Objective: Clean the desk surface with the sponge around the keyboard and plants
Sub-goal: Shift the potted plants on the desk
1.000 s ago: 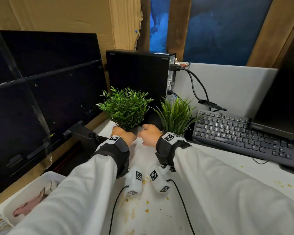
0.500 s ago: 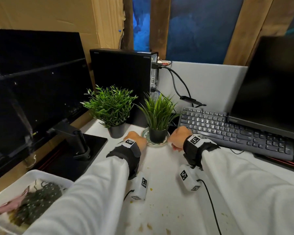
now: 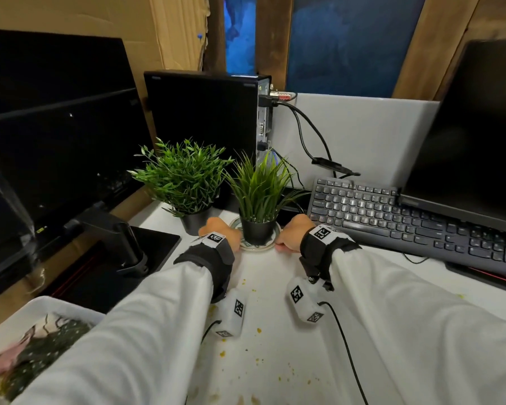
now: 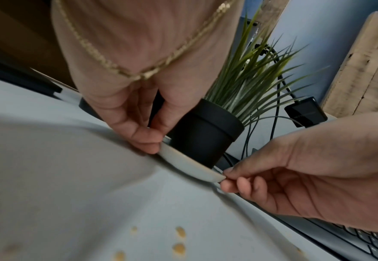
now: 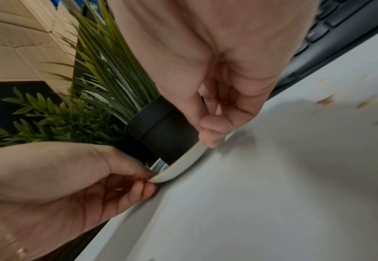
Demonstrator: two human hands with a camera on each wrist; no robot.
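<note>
Left hand (image 3: 221, 232) and right hand (image 3: 293, 232) forward, thumb and fingers pinched.

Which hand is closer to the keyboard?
Right. The right hand pinches the saucer on the side facing the keyboard; the left hand pinches the saucer's far side, with the grassy plant between.

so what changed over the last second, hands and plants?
Both hands left the leafy plant and shifted right to the grassy plant. The left hand and right hand now each pinch the rim of the saucer under its black pot, on opposite sides. The keyboard and the crumbs on the desk look unchanged; the camera itself panned.
</note>
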